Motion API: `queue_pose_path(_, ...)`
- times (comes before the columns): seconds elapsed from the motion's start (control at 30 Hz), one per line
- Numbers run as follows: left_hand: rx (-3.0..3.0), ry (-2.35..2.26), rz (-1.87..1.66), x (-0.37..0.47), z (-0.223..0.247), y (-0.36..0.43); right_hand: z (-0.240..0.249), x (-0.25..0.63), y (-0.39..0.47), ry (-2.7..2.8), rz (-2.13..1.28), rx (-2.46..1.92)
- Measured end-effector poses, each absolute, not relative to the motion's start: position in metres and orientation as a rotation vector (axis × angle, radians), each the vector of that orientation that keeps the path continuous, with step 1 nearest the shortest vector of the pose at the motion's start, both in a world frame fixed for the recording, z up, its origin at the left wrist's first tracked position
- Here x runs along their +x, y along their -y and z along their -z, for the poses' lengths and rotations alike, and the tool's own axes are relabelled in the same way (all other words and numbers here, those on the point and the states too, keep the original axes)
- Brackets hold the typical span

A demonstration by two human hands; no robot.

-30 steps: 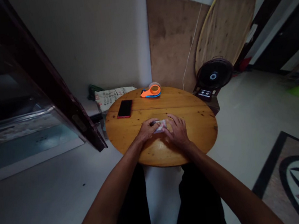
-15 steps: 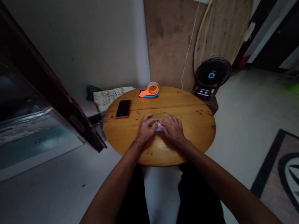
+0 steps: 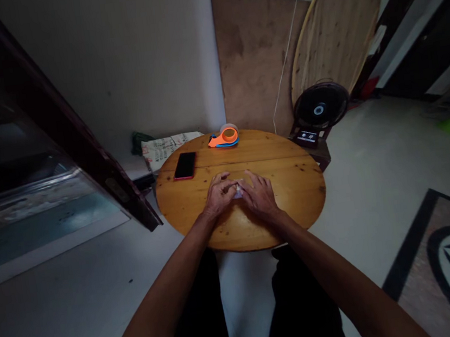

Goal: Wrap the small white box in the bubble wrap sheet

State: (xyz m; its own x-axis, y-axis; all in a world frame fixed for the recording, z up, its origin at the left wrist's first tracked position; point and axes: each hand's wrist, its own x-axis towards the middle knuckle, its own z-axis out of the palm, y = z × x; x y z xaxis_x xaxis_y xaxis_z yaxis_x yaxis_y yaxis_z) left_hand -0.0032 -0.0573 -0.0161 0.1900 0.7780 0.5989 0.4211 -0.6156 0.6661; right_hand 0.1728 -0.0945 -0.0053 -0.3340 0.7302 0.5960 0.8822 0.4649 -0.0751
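Observation:
Both hands meet near the middle of a round wooden table [image 3: 292,182]. Between their fingertips lies a small whitish-purple item [image 3: 238,192], partly covered, too small to identify. My left hand [image 3: 219,194] grips its left side with curled fingers. On the other side, my right hand [image 3: 259,192] presses thumb and fingers on the same item. An orange and blue tape dispenser [image 3: 225,136] rests at the table's far edge, beyond the hands. A phone [image 3: 185,165] with a dark screen and red edge lies to the left.
Printed sheeting [image 3: 165,148] sits behind the table's left edge. A black round fan [image 3: 319,110] stands at the back right. Boards [image 3: 251,50] lean on the wall, with a thin cord hanging before them. A dark frame [image 3: 116,187] slants down at left.
The view has shifted slightly. Both hands remain at the small item, with their fingers in nearly the same pose.

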Motion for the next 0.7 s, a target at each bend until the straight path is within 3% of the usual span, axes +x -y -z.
queue_pose_path(0.7,2.125,-1.082,-1.466,-0.0073,0.0187,0.0548,0.0008,0.1748,0.0978,1.936,0.143,-1.376)
